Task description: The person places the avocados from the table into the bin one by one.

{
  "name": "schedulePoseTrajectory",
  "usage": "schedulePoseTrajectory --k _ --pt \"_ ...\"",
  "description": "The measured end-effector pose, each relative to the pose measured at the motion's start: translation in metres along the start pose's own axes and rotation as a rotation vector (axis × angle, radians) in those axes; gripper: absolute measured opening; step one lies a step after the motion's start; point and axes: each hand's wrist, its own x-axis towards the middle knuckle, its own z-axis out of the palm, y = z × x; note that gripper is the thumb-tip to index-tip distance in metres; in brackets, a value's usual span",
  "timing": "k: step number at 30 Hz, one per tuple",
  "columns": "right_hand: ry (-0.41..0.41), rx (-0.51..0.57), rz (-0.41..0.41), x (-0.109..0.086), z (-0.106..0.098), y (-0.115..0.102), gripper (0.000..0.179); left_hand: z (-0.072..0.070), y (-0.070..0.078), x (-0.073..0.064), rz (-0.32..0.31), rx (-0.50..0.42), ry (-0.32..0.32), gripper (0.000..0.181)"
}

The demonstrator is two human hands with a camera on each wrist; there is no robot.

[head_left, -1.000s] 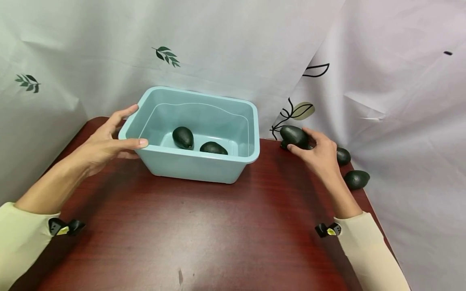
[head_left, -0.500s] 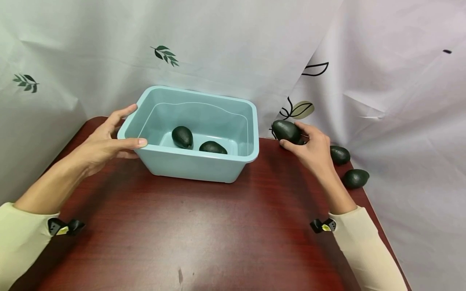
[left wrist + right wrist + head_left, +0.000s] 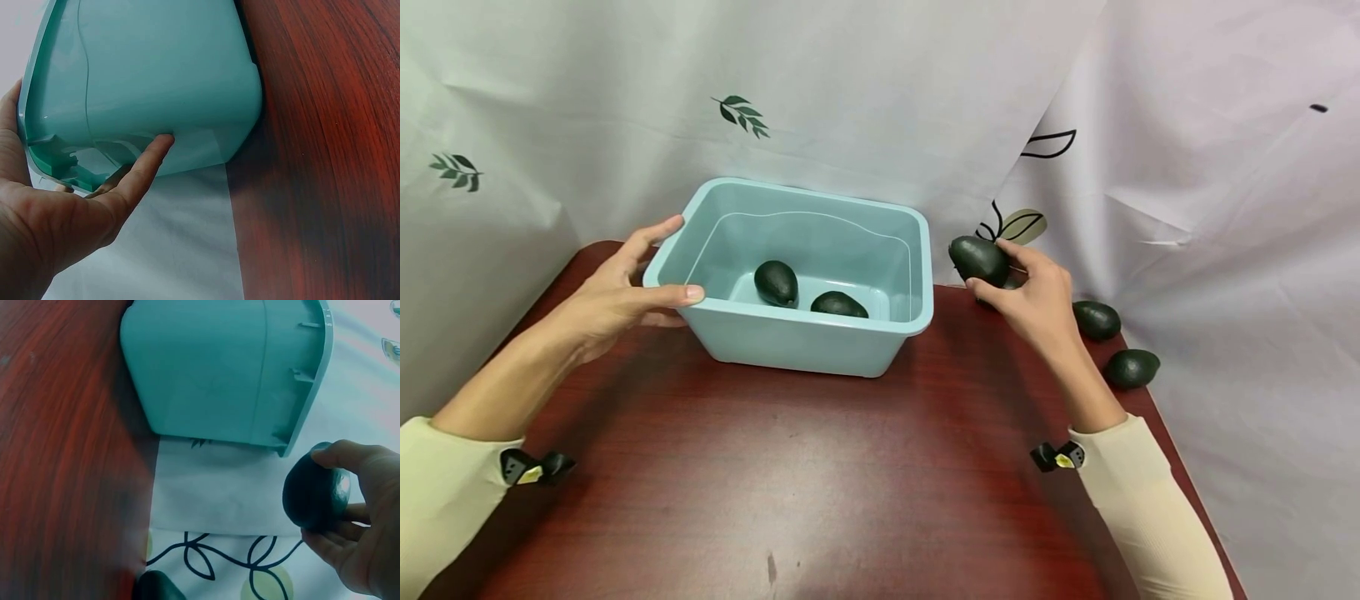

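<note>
A light blue plastic basin [image 3: 797, 348] stands on the table toward the back. My left hand [image 3: 606, 304] grips its left end, thumb over the front corner of the rim and one finger along the side wall [image 3: 187, 87]. Inside lie two dark green avocados, one [image 3: 777, 283] left of the other [image 3: 839, 304]. To the right of the basin my right hand [image 3: 1037, 292] holds another avocado [image 3: 977, 257] between thumb and fingers. In the right wrist view this avocado [image 3: 312, 494] is up at rim height, apart from the basin.
Behind the right hand an avocado [image 3: 1012, 284] is mostly hidden. Two more avocados, one farther back [image 3: 1096, 321] and one nearer [image 3: 1132, 368], lie by the right edge of the dark red table [image 3: 820, 483]. White patterned cloth [image 3: 865, 100] hangs close behind and at both sides.
My right hand has lifted the avocado and carried it left toward the basin, uncovering more of the avocados at the right edge. The left hand and the basin stay as they were.
</note>
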Motion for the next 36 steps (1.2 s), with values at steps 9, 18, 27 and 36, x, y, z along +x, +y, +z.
schedulePoseTrajectory --k 9,18,27,36 --pt "0.001 0.036 -0.017 0.006 0.001 -0.012 0.069 0.000 -0.001 0.001 -0.002 0.001 0.004 0.094" --pt "-0.006 0.083 -0.047 0.009 0.003 -0.020 0.069 0.000 -0.001 0.001 -0.001 0.003 0.005 0.094" --pt "-0.001 0.105 -0.112 0.009 0.006 -0.030 0.068 -0.001 -0.002 0.001 0.006 0.002 0.005 0.094" --pt "-0.012 0.104 -0.146 0.011 0.009 -0.045 0.068 -0.001 -0.002 0.002 0.011 -0.001 0.003 0.093"
